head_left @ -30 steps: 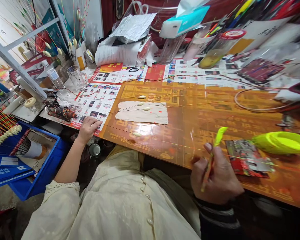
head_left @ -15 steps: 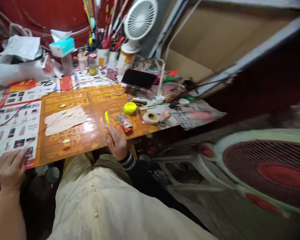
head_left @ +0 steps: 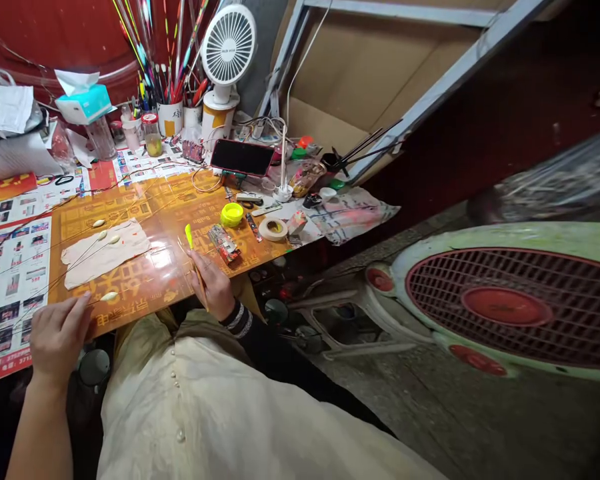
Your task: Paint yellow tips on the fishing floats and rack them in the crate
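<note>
My left hand [head_left: 60, 330] rests at the table's front left edge, its fingers pinched on the thin stem of a fishing float with a pale, slender bulb [head_left: 109, 296]. The bulb lies just right of the fingertips. More such pale bulbs on thin stems [head_left: 113, 239] lie on and beside a pinkish cloth [head_left: 105, 257]. Farther right, my right hand [head_left: 213, 283] is closed around a slim wooden-handled paintbrush [head_left: 196, 268]. A bright yellow tip [head_left: 189, 235] shows just beyond its fingers. An open tub of yellow paint [head_left: 231, 215] stands beyond that hand.
Near the right hand lie a paint-smeared block [head_left: 225, 243] and a tape roll [head_left: 273, 230]. A phone [head_left: 243, 157], white desk fan [head_left: 229, 47], jars and a tissue pack [head_left: 85, 103] line the back. A large floor fan [head_left: 510, 303] stands at right.
My left hand has slid right along the stem side, closer to the pale bulb. The view has turned, shifting the table's things left. My right hand keeps its grip.
</note>
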Tool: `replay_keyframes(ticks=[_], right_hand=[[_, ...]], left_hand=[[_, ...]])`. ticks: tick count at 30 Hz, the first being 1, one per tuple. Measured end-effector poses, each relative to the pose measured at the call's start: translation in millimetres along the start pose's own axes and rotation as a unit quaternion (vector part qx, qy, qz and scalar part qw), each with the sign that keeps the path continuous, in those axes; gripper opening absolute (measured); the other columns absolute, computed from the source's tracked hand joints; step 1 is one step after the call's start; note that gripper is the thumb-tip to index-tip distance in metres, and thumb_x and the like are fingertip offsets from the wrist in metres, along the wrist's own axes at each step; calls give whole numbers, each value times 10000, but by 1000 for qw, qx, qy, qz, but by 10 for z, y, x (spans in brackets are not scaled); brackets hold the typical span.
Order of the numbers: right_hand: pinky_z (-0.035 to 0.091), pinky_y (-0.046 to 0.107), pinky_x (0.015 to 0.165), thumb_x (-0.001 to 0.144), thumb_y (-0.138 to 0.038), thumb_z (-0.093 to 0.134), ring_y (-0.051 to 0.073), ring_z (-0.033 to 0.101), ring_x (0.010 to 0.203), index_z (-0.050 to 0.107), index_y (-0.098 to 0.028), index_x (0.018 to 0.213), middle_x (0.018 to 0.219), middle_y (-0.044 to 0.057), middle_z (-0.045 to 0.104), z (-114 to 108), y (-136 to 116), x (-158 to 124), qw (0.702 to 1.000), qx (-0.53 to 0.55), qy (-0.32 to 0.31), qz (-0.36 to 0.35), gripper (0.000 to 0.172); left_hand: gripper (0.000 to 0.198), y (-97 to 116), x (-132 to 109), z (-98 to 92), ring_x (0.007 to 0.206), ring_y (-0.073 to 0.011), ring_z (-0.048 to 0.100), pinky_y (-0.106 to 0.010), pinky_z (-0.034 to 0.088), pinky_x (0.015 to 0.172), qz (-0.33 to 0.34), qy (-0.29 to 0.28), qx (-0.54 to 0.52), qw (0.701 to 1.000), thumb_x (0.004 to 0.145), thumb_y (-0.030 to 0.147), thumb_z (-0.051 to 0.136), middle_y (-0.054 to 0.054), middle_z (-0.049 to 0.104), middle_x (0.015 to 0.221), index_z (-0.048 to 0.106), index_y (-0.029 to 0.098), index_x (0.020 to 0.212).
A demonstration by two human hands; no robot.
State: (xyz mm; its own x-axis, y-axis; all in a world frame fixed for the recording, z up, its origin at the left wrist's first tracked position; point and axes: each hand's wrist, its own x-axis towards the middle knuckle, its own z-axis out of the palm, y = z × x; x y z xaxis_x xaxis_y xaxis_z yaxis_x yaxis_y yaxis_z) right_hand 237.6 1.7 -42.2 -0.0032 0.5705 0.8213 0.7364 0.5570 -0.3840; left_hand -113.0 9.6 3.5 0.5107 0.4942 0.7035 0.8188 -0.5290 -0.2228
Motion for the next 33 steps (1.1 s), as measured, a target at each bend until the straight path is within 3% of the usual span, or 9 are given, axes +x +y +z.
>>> replay_keyframes(ticks=[11, 17, 20, 25, 33], right_hand=[[554, 371, 1052, 990, -163, 452, 211, 622, 1262, 328, -180, 1558, 1383, 134, 619, 1, 22, -40, 1000, -22, 15, -10, 582], [563, 358, 989, 990, -191, 481, 210, 672, 1151, 431, -196, 1507, 1318, 127, 664, -35, -80, -154, 999, -5, 33, 11, 520], [573, 370, 900, 969, -159, 498, 207, 688, 1036, 424, -216, 1510, 1220, 119, 709, -21, -214, -239, 997, 50, 49, -35, 549], [550, 426, 858, 949, -158, 512, 201, 656, 912, 433, -214, 1500, 1064, 98, 737, 102, -472, -388, 978, 135, -5, -158, 559], [513, 412, 941, 913, -106, 583, 189, 590, 991, 453, -254, 1491, 1107, 66, 733, 278, -623, -503, 982, 123, -44, -136, 610]], left_hand=[[446, 213, 84, 35, 846, -204, 653, -347, 436, 800, 4, 22, -30, 999, 923, 228, 656, -62, 740, 1013, 589, 278, 1362], [345, 364, 52, 67, 892, -192, 656, -348, 425, 826, -39, -15, -59, 997, 972, 266, 591, -76, 735, 1020, 619, 267, 1316], [300, 393, 37, 73, 882, -187, 653, -344, 416, 811, -47, -23, -52, 997, 983, 268, 576, -73, 738, 1014, 637, 257, 1277], [288, 465, 94, 83, 868, -192, 640, -349, 412, 805, -34, -18, -37, 999, 978, 278, 588, -71, 743, 1043, 638, 234, 1258], [321, 588, 207, 131, 862, -189, 635, -356, 405, 807, -36, -31, -67, 997, 991, 292, 557, -65, 740, 1039, 617, 267, 1305]])
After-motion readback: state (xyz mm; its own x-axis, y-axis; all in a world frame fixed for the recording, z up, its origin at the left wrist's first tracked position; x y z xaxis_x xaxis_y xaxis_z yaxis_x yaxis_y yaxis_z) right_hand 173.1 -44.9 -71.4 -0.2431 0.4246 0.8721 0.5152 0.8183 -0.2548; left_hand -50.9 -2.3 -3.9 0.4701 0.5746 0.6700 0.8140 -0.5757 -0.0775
